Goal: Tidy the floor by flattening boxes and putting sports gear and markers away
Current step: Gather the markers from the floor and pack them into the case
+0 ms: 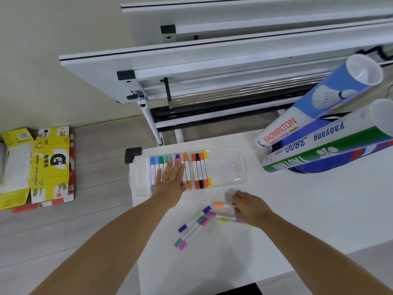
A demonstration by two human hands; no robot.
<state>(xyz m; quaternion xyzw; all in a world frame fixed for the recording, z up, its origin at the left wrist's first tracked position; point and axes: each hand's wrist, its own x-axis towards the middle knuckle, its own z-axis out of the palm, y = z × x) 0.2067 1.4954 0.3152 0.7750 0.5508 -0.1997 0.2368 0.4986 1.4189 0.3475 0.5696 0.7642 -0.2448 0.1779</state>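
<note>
Right hand (pixel 249 210) on loose markers (pixel 192 227), left hand (pixel 171 179) atop cased markers (pixel 200 171)

Red "BADMINTON" running along the blue shuttlecock tube (pixel 319 105); "yaoyang" and "3800", upside down, on the white-and-green shuttlecock tube (pixel 327 141); big black "G" beside Chinese characters on the flattened yellow box (pixel 51 167).

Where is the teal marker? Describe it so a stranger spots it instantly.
On the white table, on the near side of the clear marker case, three loose markers lie side by side, slanting. The teal marker is the middle one, between a purple marker and a pink marker; only it has dull grey-green caps.
</note>
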